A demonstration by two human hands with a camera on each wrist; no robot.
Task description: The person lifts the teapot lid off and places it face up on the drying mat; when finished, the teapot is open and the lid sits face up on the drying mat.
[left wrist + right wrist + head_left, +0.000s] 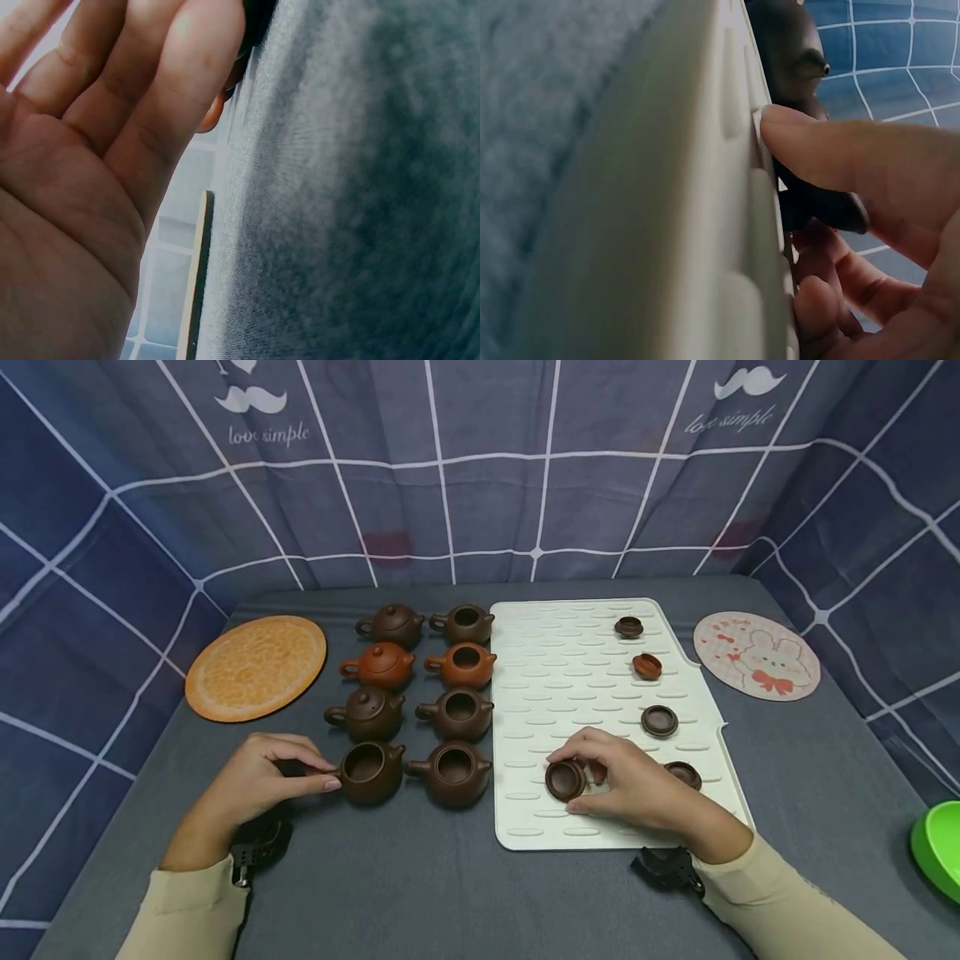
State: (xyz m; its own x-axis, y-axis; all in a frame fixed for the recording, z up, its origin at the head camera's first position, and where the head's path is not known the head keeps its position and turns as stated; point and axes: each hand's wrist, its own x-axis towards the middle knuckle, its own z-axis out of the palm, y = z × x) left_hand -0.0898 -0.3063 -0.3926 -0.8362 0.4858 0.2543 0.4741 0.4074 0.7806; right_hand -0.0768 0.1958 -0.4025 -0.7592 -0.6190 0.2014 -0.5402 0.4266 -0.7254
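Note:
My left hand [258,777] pinches the handle of a dark brown teapot [372,787], the front one of the left column, its top uncovered. In the left wrist view the palm and fingers [169,97] hide most of that teapot. Over the front of the white mat [540,835], my right hand [637,785] holds a round dark brown lid [565,781] between thumb and fingers, hollow side up. The right wrist view shows this lid [825,210] edge-on, close against the mat. Another dark lid [683,774] lies partly behind the right hand.
Behind the held teapot stand lidded teapots: brown [367,713], orange [382,667] and dark [393,625]. A column of uncovered teapots [456,777] borders the mat. More lids [660,721] lie on it. An orange disc [255,668], a rabbit-print disc [757,656] and a green bowl [941,852] lie around.

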